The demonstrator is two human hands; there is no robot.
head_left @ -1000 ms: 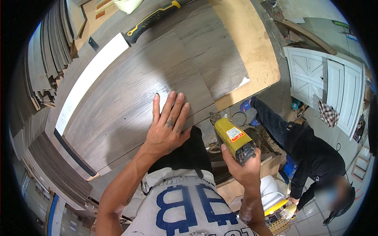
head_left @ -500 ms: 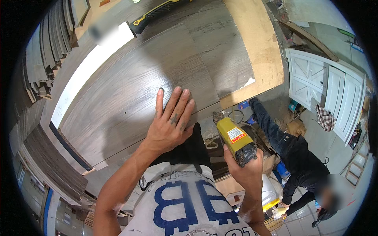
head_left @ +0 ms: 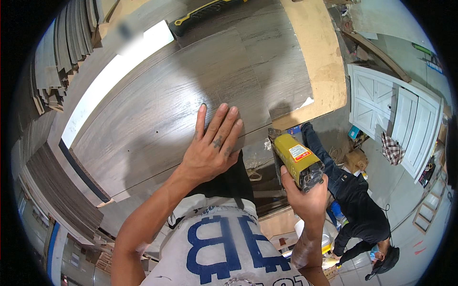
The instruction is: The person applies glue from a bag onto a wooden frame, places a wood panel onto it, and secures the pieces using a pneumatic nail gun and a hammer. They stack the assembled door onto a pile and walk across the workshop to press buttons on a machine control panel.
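Note:
My left hand [head_left: 213,148] lies flat on a brown-grey wood-grain board [head_left: 143,114], fingers stretched forward, near the board's front edge. In my right hand [head_left: 307,193] is a boxy yellow-green power tool [head_left: 296,153] with black, dusty ends. My fingers wrap around its rear end. Its front end sits at the board's near edge, to the right of my left hand; whether it touches the board I cannot tell. The tool's underside and its working tip are hidden.
A black-and-yellow tool [head_left: 205,15] lies across the far side. A white strip [head_left: 117,78] borders the board at left, near stacked panels [head_left: 64,47]. At right, a co-worker in black [head_left: 365,209] bends low, below a white cabinet [head_left: 396,107].
My right hand has carried the power tool slightly away from me and right, closer to the board's edge. My left hand stays flat on the board. The view has shifted a little.

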